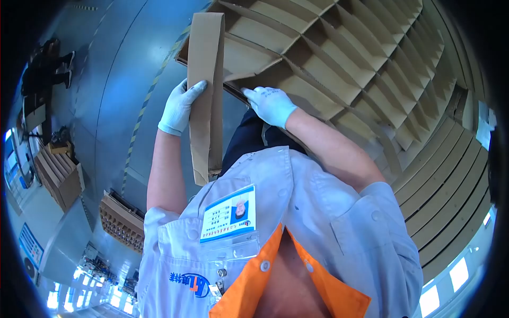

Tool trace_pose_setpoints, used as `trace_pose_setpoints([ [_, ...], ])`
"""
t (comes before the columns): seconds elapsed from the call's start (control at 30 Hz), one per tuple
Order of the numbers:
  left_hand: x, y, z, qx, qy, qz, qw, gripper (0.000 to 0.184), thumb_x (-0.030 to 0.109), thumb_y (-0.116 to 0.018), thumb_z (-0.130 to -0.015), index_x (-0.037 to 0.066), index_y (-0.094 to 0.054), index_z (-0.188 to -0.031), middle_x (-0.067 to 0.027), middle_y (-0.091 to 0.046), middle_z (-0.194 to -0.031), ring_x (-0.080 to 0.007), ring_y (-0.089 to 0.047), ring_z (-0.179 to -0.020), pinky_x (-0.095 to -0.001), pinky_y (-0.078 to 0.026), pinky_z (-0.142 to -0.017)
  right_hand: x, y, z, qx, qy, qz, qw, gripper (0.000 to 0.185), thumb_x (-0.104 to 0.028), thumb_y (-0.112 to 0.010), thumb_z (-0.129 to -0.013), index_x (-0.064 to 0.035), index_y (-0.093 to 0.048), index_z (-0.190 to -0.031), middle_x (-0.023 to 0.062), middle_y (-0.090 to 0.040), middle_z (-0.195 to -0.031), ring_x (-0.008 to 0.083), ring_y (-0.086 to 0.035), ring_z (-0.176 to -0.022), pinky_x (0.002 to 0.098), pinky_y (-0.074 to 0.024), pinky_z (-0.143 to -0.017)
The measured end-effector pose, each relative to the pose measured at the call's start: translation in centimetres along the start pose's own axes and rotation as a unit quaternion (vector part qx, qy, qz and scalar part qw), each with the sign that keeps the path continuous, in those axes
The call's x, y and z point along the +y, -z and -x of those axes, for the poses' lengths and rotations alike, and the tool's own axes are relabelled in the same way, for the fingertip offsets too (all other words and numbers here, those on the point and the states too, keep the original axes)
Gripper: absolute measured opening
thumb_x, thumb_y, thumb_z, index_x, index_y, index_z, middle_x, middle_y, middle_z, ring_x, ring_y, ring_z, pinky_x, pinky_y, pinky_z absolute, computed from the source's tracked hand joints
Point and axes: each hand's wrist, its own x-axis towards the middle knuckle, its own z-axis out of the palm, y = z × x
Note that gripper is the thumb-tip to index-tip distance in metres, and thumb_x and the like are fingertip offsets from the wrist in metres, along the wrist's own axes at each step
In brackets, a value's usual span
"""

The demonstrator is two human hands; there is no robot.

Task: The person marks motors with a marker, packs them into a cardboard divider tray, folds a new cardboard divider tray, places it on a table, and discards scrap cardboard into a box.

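- Left grip first: my gloved left hand [180, 106] is closed on a long cardboard piece [205, 124], thumb across its face, the other fingers mostly hidden behind it.
- That piece stands lengthwise in front of me, at the near left corner of the cardboard dividers [344, 66]; its far end overlaps that corner in view, and its near end comes close to my shirt [318, 212]. I cannot tell whether it touches either.
- My gloved right hand [271, 105] is half curled, fingertips at the near edge of the dividers. I cannot tell whether it pinches that edge or only rests against it.
- Step in hand, as I judge it: steadying the long piece with one hand while the other minds the dividers' edge.
- To my mind, the next move calls for a firm left pinch, the piece held straight so its thin walls do not buckle, and its far end kept from snagging on the dividers' corner.
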Motion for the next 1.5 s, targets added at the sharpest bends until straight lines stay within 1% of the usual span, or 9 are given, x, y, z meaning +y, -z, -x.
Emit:
trace_pose_setpoints([
  [0.07,-0.1,0.6,0.8,0.013,-0.012,0.012,1.000,0.051,0.029,-0.079,-0.097,-0.003,-0.064,-0.134,-0.0065,-0.071,-0.120,-0.0123,-0.067,-0.106,-0.0296,-0.053,-0.097,0.3,0.9,1.6,0.009,0.021,-0.014,1.000,0.036,-0.020,-0.055,-0.103,-0.0109,-0.064,-0.137,0.0177,-0.071,-0.117,0.0376,-0.070,-0.108,0.0479,-0.0566,-0.092],
  [0.17,-0.6,2.0,2.2,-0.010,-0.049,0.103,0.993,0.056,0.026,-0.079,-0.094,-0.004,-0.060,-0.139,-0.0067,-0.070,-0.125,-0.0134,-0.066,-0.111,-0.0301,-0.051,-0.101,1.5,2.0,3.3,0.175,0.108,-0.120,0.971,0.034,-0.012,-0.062,-0.099,-0.0071,-0.069,-0.132,0.0191,-0.072,-0.119,0.0381,-0.069,-0.109,0.0456,-0.0559,-0.098],
  [0.43,-1.1,1.4,2.6,-0.049,-0.063,0.154,0.985,0.064,0.028,-0.078,-0.093,-0.005,-0.057,-0.143,-0.0085,-0.069,-0.130,-0.0158,-0.065,-0.117,-0.0310,-0.049,-0.106,2.9,4.8,2.0,0.294,-0.034,-0.118,0.948,0.029,-0.015,-0.066,-0.101,0.0010,-0.071,-0.124,0.0225,-0.075,-0.113,0.0383,-0.073,-0.102,0.0413,-0.0576,-0.090],
  [0.73,-3.5,-0.6,-2.7,-0.135,0.016,0.079,0.988,0.064,0.030,-0.078,-0.093,-0.004,-0.056,-0.143,-0.0096,-0.069,-0.129,-0.0159,-0.065,-0.117,-0.0316,-0.049,-0.107,2.3,4.2,1.8,0.285,-0.022,-0.117,0.951,0.028,-0.017,-0.071,-0.098,0.0041,-0.072,-0.117,0.0231,-0.074,-0.107,0.0406,-0.072,-0.096,0.0428,-0.0582,-0.084],
  [1.23,-6.9,-1.3,-3.0,-0.133,0.033,0.200,0.970,0.045,0.022,-0.072,-0.099,-0.005,-0.060,-0.133,-0.0108,-0.070,-0.120,-0.0190,-0.067,-0.110,-0.0317,-0.051,-0.102,2.6,4.3,3.0,0.309,0.020,-0.055,0.949,0.025,-0.015,-0.066,-0.098,0.0052,-0.070,-0.113,0.0237,-0.072,-0.103,0.0432,-0.069,-0.094,0.0475,-0.0572,-0.083],
  [1.33,-5.9,-2.2,-2.4,-0.138,0.036,0.225,0.964,0.037,0.020,-0.067,-0.103,-0.004,-0.061,-0.130,-0.0119,-0.070,-0.123,-0.0197,-0.068,-0.113,-0.0320,-0.053,-0.099,4.8,3.4,4.4,0.146,0.020,0.083,0.986,0.021,-0.008,-0.060,-0.087,0.0000,-0.074,-0.102,0.0215,-0.072,-0.097,0.0415,-0.068,-0.091,0.0484,-0.0565,-0.085],
  [1.4,-5.1,-3.5,-1.8,-0.105,0.029,0.245,0.964,0.033,0.018,-0.064,-0.105,-0.003,-0.061,-0.131,-0.0121,-0.069,-0.126,-0.0220,-0.069,-0.114,-0.0327,-0.056,-0.097,5.5,1.2,4.5,0.175,0.046,0.077,0.980,0.025,-0.009,-0.061,-0.085,-0.0004,-0.074,-0.105,0.0208,-0.072,-0.102,0.0423,-0.068,-0.095,0.0498,-0.0559,-0.088],
  [1.43,-5.2,-3.5,-2.2,-0.104,0.022,0.204,0.973,0.034,0.018,-0.062,-0.106,-0.002,-0.060,-0.134,-0.0133,-0.068,-0.131,-0.0237,-0.069,-0.115,-0.0338,-0.057,-0.096,3.7,1.7,4.5,0.188,-0.015,-0.037,0.981,0.032,-0.010,-0.063,-0.085,-0.0002,-0.072,-0.114,0.0223,-0.072,-0.111,0.0430,-0.068,-0.100,0.0495,-0.0553,-0.093],
  [1.5,-5.6,-4.3,-2.3,-0.061,-0.012,0.008,0.998,0.036,0.013,-0.064,-0.105,-0.003,-0.062,-0.137,-0.0125,-0.070,-0.129,-0.0169,-0.066,-0.112,-0.0321,-0.054,-0.100,2.7,1.9,4.3,0.251,0.016,-0.122,0.960,0.040,-0.010,-0.067,-0.085,-0.0011,-0.069,-0.123,0.0234,-0.072,-0.117,0.0427,-0.068,-0.107,0.0471,-0.0551,-0.097],
])
